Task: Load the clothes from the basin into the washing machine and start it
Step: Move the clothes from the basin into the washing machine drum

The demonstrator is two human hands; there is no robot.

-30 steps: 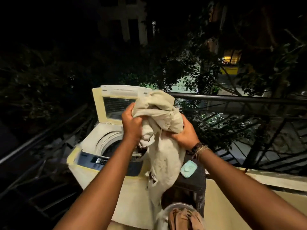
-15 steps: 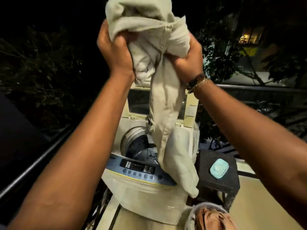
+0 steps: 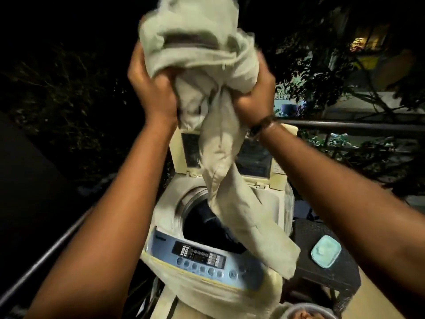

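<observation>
A: What takes up the most room?

B: The washing machine [image 3: 207, 226], a cream top-loader filling the lower centre of the frame. Its lid [image 3: 259, 160] stands open and upright at the back, and the round drum opening [image 3: 207, 224] looks dark inside, with something dark lying in it that I cannot make out.

A: And the cloth?

B: A pale beige garment [image 3: 207, 65] is bunched in the upper centre, above the machine. One long end [image 3: 243, 215] hangs down across the right side of the drum opening, and its tip lies over the right end of the blue control panel [image 3: 200, 259] at the machine's front edge.

A: Who has hold of it?

B: Both hands. The left hand [image 3: 151, 88] grips the bunch from the left with curled fingers; the right hand [image 3: 255, 95] clutches it from the right, a dark band [image 3: 262, 124] on that wrist.

A: Anything beside the machine?

B: A dark stool [image 3: 326, 268] at the lower right, just beside the machine, with a small pale blue soap-like block [image 3: 326, 250] lying on top.

A: The basin?

B: Only its rim [image 3: 305, 308] shows at the bottom edge, right of centre, with some brownish cloth [image 3: 303, 315] inside.

A: Behind?

B: A metal railing [image 3: 345, 125] crosses the right middle, with dark foliage beyond.
</observation>
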